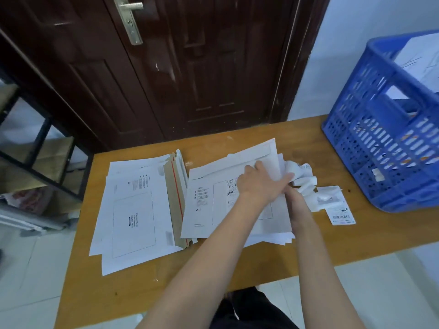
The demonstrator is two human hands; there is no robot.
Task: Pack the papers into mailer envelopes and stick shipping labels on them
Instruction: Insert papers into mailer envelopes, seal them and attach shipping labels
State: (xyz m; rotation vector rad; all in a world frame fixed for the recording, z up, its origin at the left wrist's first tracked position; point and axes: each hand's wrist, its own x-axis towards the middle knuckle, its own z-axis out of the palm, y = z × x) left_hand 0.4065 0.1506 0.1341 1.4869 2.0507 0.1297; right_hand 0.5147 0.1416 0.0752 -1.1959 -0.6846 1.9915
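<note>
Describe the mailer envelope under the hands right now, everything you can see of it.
The mailer envelope is flat white card, lying face up atop loose papers on the wooden table. Small print runs down its left side; a label with barcodes sits in the outlined box. The left hand lies on it; the right hand is at its right edge.

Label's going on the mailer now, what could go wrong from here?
1. The left hand covers much of the label on the mailer, so skew or wrinkles could go unnoticed.
2. The mailer rests on loose papers; pressing may shift it.
3. The right hand sits at the tangled label strip; it might snag, and a loose label nearby could get swept off the table.
</note>
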